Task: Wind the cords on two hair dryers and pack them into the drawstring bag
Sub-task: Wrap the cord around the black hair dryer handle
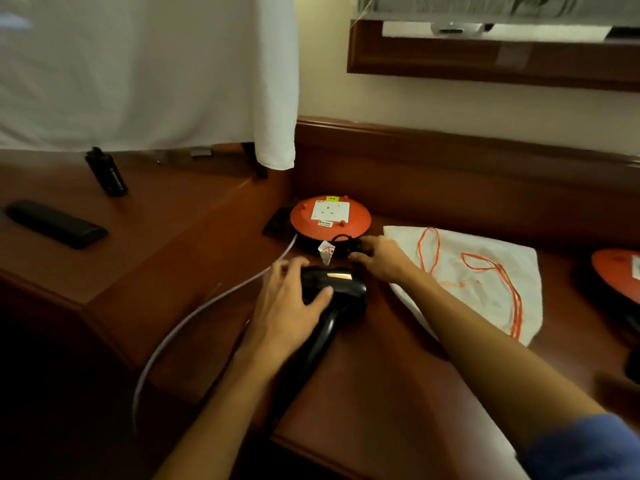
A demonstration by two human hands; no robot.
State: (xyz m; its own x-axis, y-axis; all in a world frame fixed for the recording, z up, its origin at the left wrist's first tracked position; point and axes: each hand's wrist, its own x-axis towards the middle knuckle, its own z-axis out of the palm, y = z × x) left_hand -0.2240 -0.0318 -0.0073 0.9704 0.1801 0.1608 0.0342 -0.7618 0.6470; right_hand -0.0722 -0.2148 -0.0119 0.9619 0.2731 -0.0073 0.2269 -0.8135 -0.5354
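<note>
Second orange reel (620,271), edge-cropped

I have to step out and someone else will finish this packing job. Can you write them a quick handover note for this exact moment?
Left hand: resting on the black hair dryer lying on the desk, thumb on its body.
Right hand: fingers at the dryer's black cord, bunched by the orange cable reel; grip unclear.
Drawstring bag: flat on the desk to the right, nothing visibly packed.
Done: nothing finished.
Left: wind this cord, find the second dryer (not identifiable here), wind it, bag both.
</note>
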